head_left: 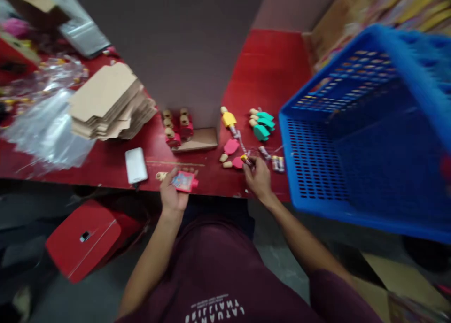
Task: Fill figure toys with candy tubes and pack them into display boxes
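My left hand (pixel 172 191) holds a flat pink item (pixel 184 181) with a printed face, over the front edge of the red table. The fingers of my right hand (pixel 259 176) are closed on a small item with a yellow end (pixel 246 160), partly hidden by the fingertips. Just left of that hand lie two pink pieces with beige ends (pixel 230 147). Above them is a yellow piece (pixel 229 119), and several green pieces (pixel 262 126) lie to its right. Small printed cylinders (pixel 278 164) rest beside the basket.
A large blue basket (pixel 317 173) stands at the right. Brown cardboard sheets (pixel 105 95), clear plastic bags (pixel 52 130) and a white device (pixel 136 165) lie at the left. Red items (pixel 172 137) with beige tops stand by an open cardboard box (pixel 199 140). The red table (pixel 271 65) has a near edge.
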A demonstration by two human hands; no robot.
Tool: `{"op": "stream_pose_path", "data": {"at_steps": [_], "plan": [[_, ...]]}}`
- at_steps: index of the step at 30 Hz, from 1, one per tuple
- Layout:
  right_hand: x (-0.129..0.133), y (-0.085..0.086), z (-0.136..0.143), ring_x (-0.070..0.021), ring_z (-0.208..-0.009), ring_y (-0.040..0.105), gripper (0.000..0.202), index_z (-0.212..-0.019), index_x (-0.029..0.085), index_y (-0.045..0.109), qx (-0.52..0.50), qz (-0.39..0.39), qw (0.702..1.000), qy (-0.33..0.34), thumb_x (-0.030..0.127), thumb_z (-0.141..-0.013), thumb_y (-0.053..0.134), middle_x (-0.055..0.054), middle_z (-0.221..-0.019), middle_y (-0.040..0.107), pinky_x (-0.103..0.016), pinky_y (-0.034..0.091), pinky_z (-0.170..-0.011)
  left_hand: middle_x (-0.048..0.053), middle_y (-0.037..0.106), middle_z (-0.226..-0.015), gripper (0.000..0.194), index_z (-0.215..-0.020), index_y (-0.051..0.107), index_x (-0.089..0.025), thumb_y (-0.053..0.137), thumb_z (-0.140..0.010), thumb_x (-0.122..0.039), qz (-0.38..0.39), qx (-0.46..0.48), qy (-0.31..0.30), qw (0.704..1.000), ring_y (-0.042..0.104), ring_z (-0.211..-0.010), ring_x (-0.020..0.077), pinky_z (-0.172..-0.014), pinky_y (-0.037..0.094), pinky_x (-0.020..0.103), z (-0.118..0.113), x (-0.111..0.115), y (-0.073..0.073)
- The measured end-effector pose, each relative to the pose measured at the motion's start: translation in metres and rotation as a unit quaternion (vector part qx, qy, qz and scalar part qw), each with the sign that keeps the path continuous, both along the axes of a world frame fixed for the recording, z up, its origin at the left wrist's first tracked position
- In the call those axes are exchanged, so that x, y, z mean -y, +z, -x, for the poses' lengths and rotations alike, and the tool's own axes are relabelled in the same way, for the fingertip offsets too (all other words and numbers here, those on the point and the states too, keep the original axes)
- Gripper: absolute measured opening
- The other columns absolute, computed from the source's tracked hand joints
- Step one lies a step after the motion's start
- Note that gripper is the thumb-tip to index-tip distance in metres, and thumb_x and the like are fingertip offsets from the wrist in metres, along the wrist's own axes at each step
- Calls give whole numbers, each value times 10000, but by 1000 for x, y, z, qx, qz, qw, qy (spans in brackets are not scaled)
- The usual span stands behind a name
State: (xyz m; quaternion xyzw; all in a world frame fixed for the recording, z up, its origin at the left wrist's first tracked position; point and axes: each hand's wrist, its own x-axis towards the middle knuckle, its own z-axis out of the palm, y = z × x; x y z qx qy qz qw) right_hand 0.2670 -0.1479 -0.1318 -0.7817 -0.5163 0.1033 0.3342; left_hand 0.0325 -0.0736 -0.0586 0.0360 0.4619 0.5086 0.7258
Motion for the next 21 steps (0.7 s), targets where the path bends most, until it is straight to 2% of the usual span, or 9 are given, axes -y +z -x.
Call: {"op": "stream_pose_path", "data": {"at_steps": [2,3,6,8,11,14,16,19,21], "plan": [[-7,-18,-29,-298,-1002,536,209,-1014,130,577,41,25,995,-89,263,-875,494,-185,-1043,621,-486,425,-921,37,652,-625,181,-663,585,-141,510,-827,-143,49,-16,-9,999,670,-667,182,-834,568,449,-5,-1,-12],[-9,-25,-40,-302,-1005,523,194,-984,122,586,55,33,992,-113,256,-871,502,-190,-1029,617,-498,404,-939,37,650,-620,190,-660,576,-143,496,-833,-134,65,-23,-18,997,670,-664,182,-822,574,447,-9,-1,-17],[-16,-38,-57,-257,-948,529,182,-934,134,615,73,44,986,-142,296,-876,555,-131,-942,623,-447,411,-936,38,651,-627,186,-675,564,-143,478,-837,-114,79,-34,-51,995,670,-657,183,-800,586,442,-23,0,-28],[-23,-40,-66,-214,-924,545,203,-942,152,624,77,41,983,-159,343,-882,593,-78,-921,624,-394,434,-915,33,648,-628,165,-696,566,-140,475,-825,-90,84,-42,-63,994,669,-648,181,-793,591,437,-29,0,-34],[-39,-31,-103,-186,-933,578,247,-1013,149,609,81,22,968,-236,377,-923,579,-51,-985,619,-378,470,-876,24,644,-631,138,-720,569,-137,484,-803,-68,107,-65,-70,990,670,-637,178,-786,597,419,-32,-4,-41],[-63,-13,-170,-178,-900,597,285,-1076,140,588,81,6,938,-338,393,-966,518,-60,-1020,612,-374,499,-825,16,637,-629,138,-728,560,-142,481,-809,-63,129,-81,-66,986,669,-624,171,-785,601,406,-31,-11,-47],[-79,-1,-220,-178,-887,601,308,-1087,138,587,87,-2,921,-379,412,-967,516,-64,-1022,614,-376,506,-813,13,635,-627,149,-734,556,-147,468,-822,-64,144,-89,-60,984,669,-616,170,-782,605,407,-29,-16,-52],[-96,12,-282,-187,-916,604,329,-1118,131,587,114,-17,911,-395,413,-951,551,-80,-1066,610,-385,515,-824,12,642,-638,146,-763,564,-160,466,-824,-70,163,-107,-54,979,679,-617,182,-757,614,414,-25,-22,-67],[-102,14,-311,-194,-946,605,341,-1154,133,581,141,-22,916,-374,399,-941,575,-91,-1114,601,-388,524,-832,4,644,-635,131,-778,569,-174,490,-807,-73,142,-112,-64,981,684,-610,191,-730,620,421,-22,-25,-78]]}}
